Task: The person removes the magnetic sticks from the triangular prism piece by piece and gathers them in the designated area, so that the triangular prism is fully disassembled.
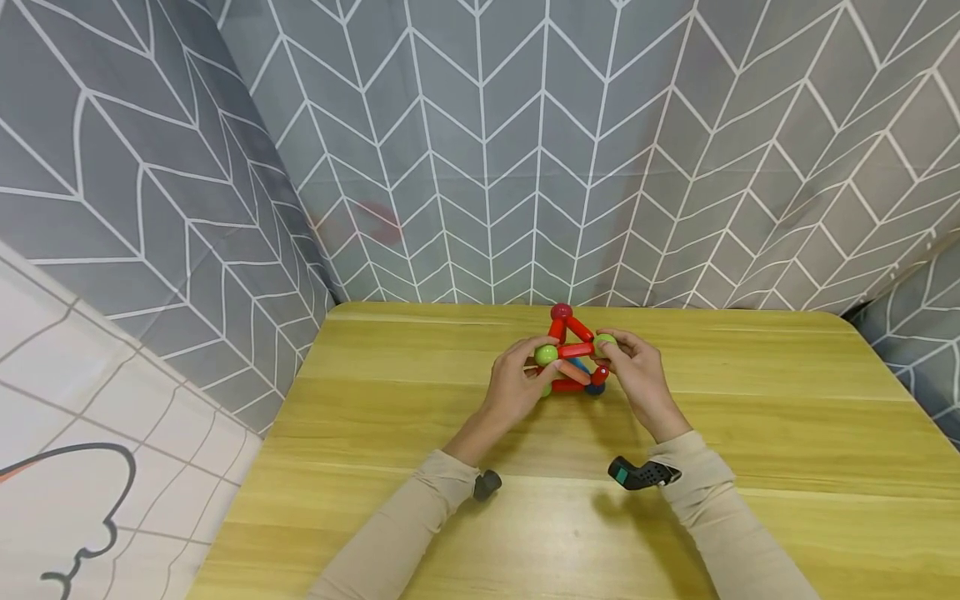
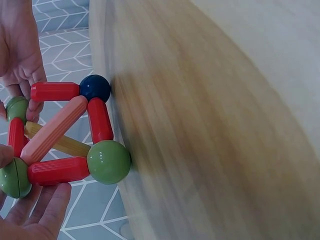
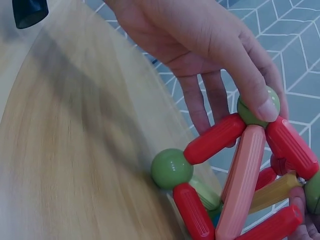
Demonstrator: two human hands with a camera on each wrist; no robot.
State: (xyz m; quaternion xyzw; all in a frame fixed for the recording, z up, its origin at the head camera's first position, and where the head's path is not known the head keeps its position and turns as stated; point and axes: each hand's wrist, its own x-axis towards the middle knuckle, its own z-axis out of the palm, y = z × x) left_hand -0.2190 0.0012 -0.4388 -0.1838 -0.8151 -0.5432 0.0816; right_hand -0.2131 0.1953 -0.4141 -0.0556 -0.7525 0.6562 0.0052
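Note:
A structure of rods and balls stands near the table's back edge, between both hands. My left hand (image 1: 513,385) pinches its upper left green ball (image 1: 546,355) between thumb and fingers. At the upper right, my right hand (image 1: 636,382) pinches another green ball (image 3: 259,106), thumb on top. A red rod (image 1: 576,350) spans these two balls. Two more red rods rise behind to a dark red ball (image 1: 561,312). Lower down are a dark blue ball (image 2: 95,87) and a green ball (image 2: 109,161). From the blue ball, one red rod (image 2: 55,91) points up with its end free.
The wooden table (image 1: 375,433) spreads around the hands. A grey patterned curtain (image 1: 480,167) hangs right behind its back edge, and another patterned cloth covers the left side. Black cameras (image 1: 637,473) sit at both wrists.

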